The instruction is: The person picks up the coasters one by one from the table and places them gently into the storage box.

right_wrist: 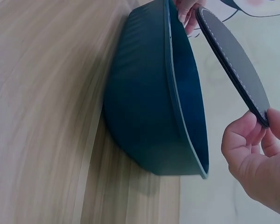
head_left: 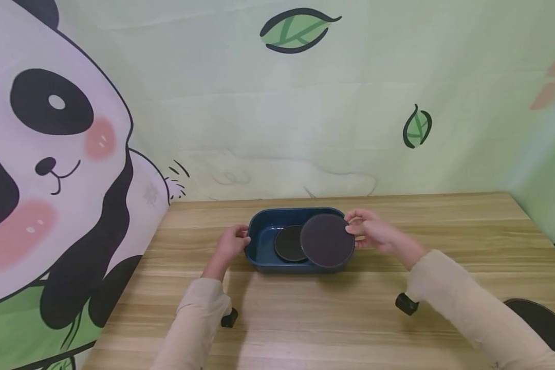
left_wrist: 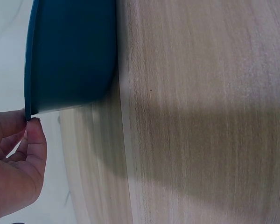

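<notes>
A dark blue rectangular basin [head_left: 264,252] with rounded corners stands on the wooden table. My left hand [head_left: 232,243] pinches the basin's left rim between thumb and fingers, as the left wrist view shows up close. Over the basin's right part, my right hand [head_left: 369,230] holds a round dark coaster [head_left: 327,240] by its edge. Stitching runs around this coaster's border in the right wrist view, where it stands tilted and apart from the rim. Inside the basin lies another round dark coaster [head_left: 289,243], partly hidden by the held one.
A larger dark round piece [head_left: 543,326] lies at the table's right front, cut off by the frame and partly covered by my right sleeve. Behind the wooden table [head_left: 305,318] hangs a pale green backdrop [head_left: 240,118] printed with a panda and leaves.
</notes>
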`<state>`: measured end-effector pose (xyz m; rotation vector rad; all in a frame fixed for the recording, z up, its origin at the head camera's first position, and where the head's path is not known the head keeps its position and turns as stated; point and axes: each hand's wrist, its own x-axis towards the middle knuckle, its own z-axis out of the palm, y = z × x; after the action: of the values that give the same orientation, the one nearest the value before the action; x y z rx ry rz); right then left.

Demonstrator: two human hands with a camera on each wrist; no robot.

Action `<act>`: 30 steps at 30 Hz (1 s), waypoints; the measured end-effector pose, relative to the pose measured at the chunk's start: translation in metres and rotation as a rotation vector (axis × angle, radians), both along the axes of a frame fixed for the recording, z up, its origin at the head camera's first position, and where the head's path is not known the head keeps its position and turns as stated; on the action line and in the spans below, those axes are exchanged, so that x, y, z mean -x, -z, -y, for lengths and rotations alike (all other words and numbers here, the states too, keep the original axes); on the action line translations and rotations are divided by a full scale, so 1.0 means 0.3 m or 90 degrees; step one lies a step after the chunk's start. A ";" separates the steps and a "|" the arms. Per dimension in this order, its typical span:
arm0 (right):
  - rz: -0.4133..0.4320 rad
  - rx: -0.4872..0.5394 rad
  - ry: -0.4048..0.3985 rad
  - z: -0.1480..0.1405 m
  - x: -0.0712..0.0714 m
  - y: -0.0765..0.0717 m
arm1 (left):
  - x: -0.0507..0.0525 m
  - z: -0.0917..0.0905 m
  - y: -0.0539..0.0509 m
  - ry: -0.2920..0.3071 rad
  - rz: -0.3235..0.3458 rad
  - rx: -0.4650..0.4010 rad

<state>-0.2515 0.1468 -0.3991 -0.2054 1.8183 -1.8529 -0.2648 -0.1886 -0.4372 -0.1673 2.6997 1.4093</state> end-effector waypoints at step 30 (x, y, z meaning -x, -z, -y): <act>0.083 -0.013 0.172 0.238 0.081 0.093 | 0.004 0.000 0.009 -0.016 0.009 -0.010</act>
<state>-0.2758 0.0754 -0.4271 0.1742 1.8462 -1.9756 -0.2660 -0.1887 -0.4397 -0.2098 2.6841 1.4309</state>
